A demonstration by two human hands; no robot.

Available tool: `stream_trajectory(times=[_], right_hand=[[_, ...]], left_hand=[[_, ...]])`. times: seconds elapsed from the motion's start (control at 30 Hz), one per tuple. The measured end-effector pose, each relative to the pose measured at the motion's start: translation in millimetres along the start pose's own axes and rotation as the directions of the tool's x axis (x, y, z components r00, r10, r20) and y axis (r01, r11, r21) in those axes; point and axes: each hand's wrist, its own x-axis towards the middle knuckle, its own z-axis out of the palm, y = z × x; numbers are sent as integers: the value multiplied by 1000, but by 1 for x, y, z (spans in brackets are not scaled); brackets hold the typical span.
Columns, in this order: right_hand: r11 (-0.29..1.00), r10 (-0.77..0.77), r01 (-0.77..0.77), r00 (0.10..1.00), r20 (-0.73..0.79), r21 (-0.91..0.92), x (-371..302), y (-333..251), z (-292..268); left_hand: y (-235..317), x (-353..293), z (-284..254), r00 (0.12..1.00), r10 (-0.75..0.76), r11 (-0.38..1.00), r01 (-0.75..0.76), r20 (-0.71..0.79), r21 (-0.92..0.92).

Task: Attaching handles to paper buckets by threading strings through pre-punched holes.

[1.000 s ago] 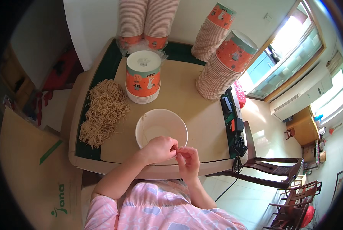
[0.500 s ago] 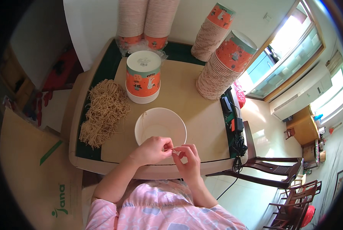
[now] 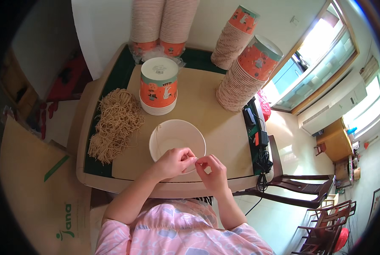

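Left hand (image 3: 173, 162) and right hand (image 3: 212, 171) are held together at the near rim of the white round paper bowl (image 3: 177, 139), fingertips pinched and meeting just over the rim. Something small appears to be gripped between them; too small to be identified.

The bowl is set upright, open side up, on the tan sheet (image 3: 198, 110) covering the wooden table (image 3: 81, 140), near its front edge. A thin string handle is seen on the bowl's left side.

Just behind the bowl, a short stack of orange printed paper bowls (image 3: 158, 87) is placed upside down. To the left, a pile of tan string pieces (image 3: 113, 125) is spread on the sheet and the table's green top. To the right, two tall leaning stacks of orange paper bowls (image 3: 247, 70) are seen; two more stacks (image 3: 160, 25) are positioned at the far edge. A dark wooden chair (image 3: 300, 191) is seen right of the table.
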Motion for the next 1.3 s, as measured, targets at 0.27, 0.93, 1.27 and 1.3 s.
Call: stream_trajectory(times=[0.27,0.93,1.27,1.3], right_hand=[[999,-5,4,999,-33,-39,3,9,-12],[999,-25,30,989,-142,33,-15,14,-3],[992,-123,121,959,-257,-23,-9,21,1],[992,-122,121,959,-256,-21,-9,19,3]], left_hand=[[-9,14,9,992,118,987,-123,52,107],[-5,30,17,994,100,989,-105,54,108],[-4,30,5,957,-131,986,152,258,-65],[-6,30,6,952,-129,976,171,277,-137]])
